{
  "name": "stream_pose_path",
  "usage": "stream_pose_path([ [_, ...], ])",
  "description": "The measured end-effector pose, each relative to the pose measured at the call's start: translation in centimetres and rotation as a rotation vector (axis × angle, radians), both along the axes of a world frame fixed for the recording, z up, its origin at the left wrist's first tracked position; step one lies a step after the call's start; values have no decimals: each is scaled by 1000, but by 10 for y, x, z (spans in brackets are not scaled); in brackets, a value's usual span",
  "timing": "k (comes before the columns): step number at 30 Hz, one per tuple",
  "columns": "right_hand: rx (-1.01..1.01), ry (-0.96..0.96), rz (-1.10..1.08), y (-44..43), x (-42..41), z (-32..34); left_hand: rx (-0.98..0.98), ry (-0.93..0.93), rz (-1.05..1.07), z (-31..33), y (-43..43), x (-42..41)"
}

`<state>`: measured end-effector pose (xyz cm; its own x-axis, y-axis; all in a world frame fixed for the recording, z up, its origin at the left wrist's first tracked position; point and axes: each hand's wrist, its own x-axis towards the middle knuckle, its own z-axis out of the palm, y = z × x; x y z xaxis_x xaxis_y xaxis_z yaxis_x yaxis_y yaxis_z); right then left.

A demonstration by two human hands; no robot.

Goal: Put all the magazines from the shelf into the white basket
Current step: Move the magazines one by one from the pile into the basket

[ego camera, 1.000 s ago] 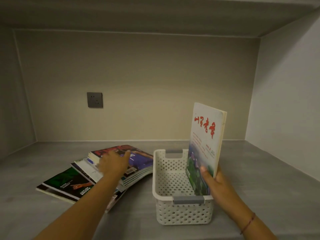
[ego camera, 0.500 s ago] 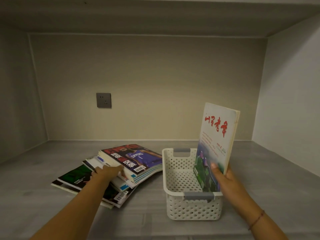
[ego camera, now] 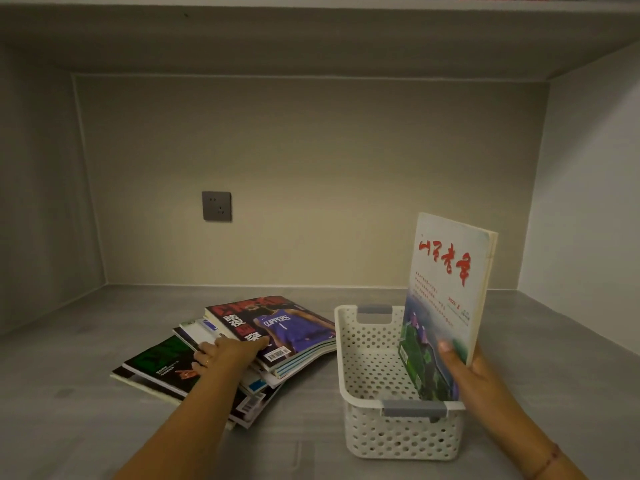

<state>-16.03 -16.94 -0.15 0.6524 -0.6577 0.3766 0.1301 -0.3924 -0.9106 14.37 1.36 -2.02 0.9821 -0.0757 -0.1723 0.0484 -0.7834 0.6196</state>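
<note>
Right hand [ego camera: 464, 367] has its grip clamped on the white magazine [ego camera: 446, 296], thumb across the lower cover, fingers behind it. The magazine stands upright, tilted slightly, red lettering up top, its bottom edge down inside the white basket [ego camera: 367, 372] against the basket's right wall. Left of the basket, and just beside it, sits the fanned stack of magazines [ego camera: 239, 362] on the grey shelf [ego camera: 554, 341]. Left hand [ego camera: 225, 355] is on that stack, fingers curled at the near corner of the basketball magazine [ego camera: 280, 327], the top one with the purple jersey on its cover. Whether that grip has actually closed on the cover or just rests on it is hard to tell from here. A dark green magazine [ego camera: 159, 362] pokes out at the stack's far-left side. Beyond the stack, on the back wall, a grey socket [ego camera: 216, 206].
</note>
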Motion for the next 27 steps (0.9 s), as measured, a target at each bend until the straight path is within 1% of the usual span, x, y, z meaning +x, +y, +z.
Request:
stream_pose_path([
  [3, 2, -7, -3, 0, 0, 1, -112, 2, -56, -5, 15, 2],
  [6, 5, -12, -11, 2, 0, 2, -303, 31, -100, -8, 30, -5],
  [8, 0, -1, -9, 2, 0, 1, -427, 67, -76, -5, 35, -10],
  [10, -14, 16, -8, 2, -1, 1, -559, 107, -2, 1, 36, -11],
  [11, -21, 20, -13, 2, -1, 1, -648, 125, 34, 5, 35, -10],
  [14, -24, 20, -17, 1, 0, 1, -1002, 225, 88, 19, 31, -4],
  [15, -24, 18, -18, 1, 0, 1, -1090, 270, 80, 22, 28, -2],
  [16, -25, 16, -20, 1, 0, 1, -1124, 314, 66, 24, 25, 0],
  [19, -17, 21, -23, 0, 0, 0, -1099, 415, 45, 24, 16, 3],
  [21, -16, 27, -25, 0, 0, 0, -1046, 364, 55, 22, 12, 6],
  [24, -15, 15, -15, 0, 0, 1, -909, 152, 33, 18, 10, 8],
  [27, -15, 3, 6, 0, 0, 0, -623, -149, -43, 13, 10, 3],
])
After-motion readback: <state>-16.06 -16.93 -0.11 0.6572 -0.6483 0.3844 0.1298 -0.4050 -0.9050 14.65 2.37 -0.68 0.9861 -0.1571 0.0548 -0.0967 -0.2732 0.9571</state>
